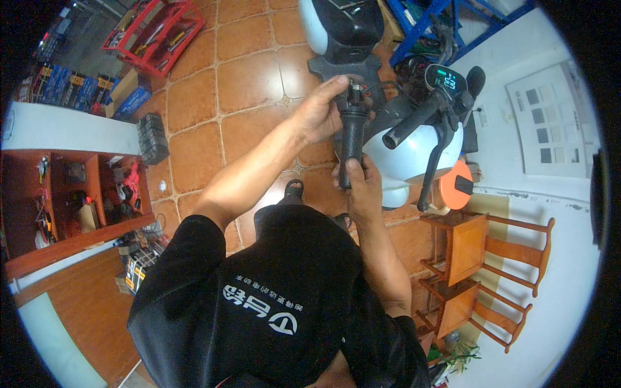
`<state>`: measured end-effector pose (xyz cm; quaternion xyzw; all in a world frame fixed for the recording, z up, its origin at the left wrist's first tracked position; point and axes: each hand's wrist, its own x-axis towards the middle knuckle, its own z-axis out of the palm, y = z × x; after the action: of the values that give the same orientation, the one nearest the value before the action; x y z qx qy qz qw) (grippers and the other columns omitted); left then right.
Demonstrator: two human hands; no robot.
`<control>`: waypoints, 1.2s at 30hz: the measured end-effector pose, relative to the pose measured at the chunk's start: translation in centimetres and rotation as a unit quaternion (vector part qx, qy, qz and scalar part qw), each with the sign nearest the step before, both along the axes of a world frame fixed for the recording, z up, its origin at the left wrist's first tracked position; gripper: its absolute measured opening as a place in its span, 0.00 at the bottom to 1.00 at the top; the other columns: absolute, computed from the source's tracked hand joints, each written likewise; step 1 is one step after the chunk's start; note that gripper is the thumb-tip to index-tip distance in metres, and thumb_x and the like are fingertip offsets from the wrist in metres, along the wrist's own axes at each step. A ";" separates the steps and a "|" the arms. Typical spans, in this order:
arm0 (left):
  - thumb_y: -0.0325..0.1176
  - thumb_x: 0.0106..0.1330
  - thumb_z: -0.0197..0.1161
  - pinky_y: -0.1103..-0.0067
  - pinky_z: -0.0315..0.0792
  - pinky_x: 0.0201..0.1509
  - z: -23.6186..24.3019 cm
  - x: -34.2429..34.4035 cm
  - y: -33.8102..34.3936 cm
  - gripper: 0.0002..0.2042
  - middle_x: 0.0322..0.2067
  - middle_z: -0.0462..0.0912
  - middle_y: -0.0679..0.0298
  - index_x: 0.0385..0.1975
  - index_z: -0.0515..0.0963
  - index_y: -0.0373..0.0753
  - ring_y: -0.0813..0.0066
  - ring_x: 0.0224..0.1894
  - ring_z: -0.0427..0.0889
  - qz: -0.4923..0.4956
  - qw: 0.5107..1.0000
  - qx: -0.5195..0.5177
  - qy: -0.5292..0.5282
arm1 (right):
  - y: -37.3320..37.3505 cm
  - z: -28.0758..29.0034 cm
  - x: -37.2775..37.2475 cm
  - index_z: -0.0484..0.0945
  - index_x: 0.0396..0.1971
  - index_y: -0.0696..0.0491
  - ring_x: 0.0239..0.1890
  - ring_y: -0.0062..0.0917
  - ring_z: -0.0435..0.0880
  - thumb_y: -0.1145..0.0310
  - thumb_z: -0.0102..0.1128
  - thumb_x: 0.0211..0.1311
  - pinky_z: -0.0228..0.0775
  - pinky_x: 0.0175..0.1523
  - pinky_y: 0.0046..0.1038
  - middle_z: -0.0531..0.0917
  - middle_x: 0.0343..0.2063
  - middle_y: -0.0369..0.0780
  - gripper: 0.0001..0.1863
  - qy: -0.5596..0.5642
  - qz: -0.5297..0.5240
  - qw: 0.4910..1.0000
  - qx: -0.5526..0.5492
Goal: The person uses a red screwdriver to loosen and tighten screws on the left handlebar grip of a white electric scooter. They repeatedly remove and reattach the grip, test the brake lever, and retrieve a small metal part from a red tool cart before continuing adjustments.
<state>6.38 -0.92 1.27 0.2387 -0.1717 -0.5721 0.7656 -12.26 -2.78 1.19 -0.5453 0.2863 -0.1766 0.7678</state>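
A black ribbed handlebar grip (352,132) stands roughly upright between my two hands, in front of an electric scooter. My left hand (321,111) is closed around its upper end, thumb on top beside an exposed fitting and a bit of reddish wire. Lower down, my right hand (364,189) grips the other end with the thumb laid along it. Whether this grip is joined to the scooter cannot be told. Just to the right is the scooter's handlebar (414,121) with a black brake lever (435,165) and a lit round display (444,79). Pale body panels (420,152) sit below.
Two wooden chairs (466,246) stand at right by the white wall. An orange disc-shaped thing (456,185) is near them. Blue metal shelving (424,29) rises at far right, a red rack (155,39) at far left. A wooden cabinet (71,239) with tools stands left.
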 end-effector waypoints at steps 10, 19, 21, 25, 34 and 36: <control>0.51 0.67 0.51 0.60 0.70 0.55 0.3 -0.1 0.1 0.22 0.45 0.77 0.51 0.54 0.68 0.43 0.53 0.48 0.78 0.010 1.000 -0.008 -0.022 | -0.4 -0.7 -0.2 0.69 0.44 0.59 0.26 0.19 0.75 0.56 0.58 0.62 0.68 0.32 0.20 0.77 0.25 0.38 0.21 -0.019 0.015 0.999 -0.025; 0.50 0.66 0.52 0.65 0.79 0.44 1.3 -0.8 -0.4 0.21 0.35 0.80 0.52 0.48 0.70 0.37 0.57 0.37 0.83 0.022 0.998 0.053 0.007 | 0.9 -3.2 -0.6 0.69 0.42 0.58 0.24 0.16 0.72 0.58 0.57 0.63 0.65 0.29 0.19 0.75 0.23 0.34 0.18 0.051 -0.029 0.989 -0.138; 0.51 0.66 0.51 0.64 0.77 0.45 1.2 -0.6 -0.6 0.20 0.37 0.80 0.52 0.46 0.71 0.40 0.57 0.38 0.81 0.024 0.993 0.110 -0.048 | 1.0 -2.9 -0.4 0.70 0.41 0.58 0.23 0.15 0.71 0.58 0.55 0.63 0.64 0.28 0.19 0.74 0.22 0.33 0.17 0.058 -0.044 0.983 -0.167; 0.50 0.66 0.50 0.65 0.77 0.42 0.4 -0.9 -0.6 0.20 0.34 0.80 0.53 0.46 0.71 0.39 0.58 0.35 0.82 0.054 0.991 0.110 -0.052 | 1.1 -1.3 0.3 0.71 0.39 0.58 0.21 0.14 0.69 0.58 0.53 0.64 0.61 0.25 0.18 0.73 0.20 0.33 0.16 0.047 -0.056 0.973 -0.218; 0.51 0.64 0.51 0.65 0.77 0.39 0.5 -1.6 -0.9 0.22 0.32 0.79 0.53 0.47 0.70 0.39 0.57 0.32 0.82 0.076 0.993 0.085 -0.021 | 0.1 -0.7 0.2 0.72 0.37 0.58 0.19 0.13 0.68 0.52 0.51 0.65 0.58 0.23 0.17 0.72 0.19 0.32 0.21 0.014 -0.038 0.988 -0.148; 0.51 0.63 0.51 0.65 0.77 0.40 0.5 -1.6 -0.8 0.22 0.32 0.79 0.53 0.47 0.69 0.39 0.57 0.33 0.82 0.076 0.993 0.088 -0.037 | -0.1 -0.7 0.0 0.72 0.38 0.58 0.19 0.13 0.68 0.53 0.51 0.65 0.58 0.23 0.16 0.72 0.19 0.32 0.20 0.005 -0.031 0.995 -0.090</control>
<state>4.75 -1.73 1.80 0.3384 -0.1303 -0.5163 0.7759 -12.26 -2.85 0.52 -0.6038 0.2896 -0.2223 0.7086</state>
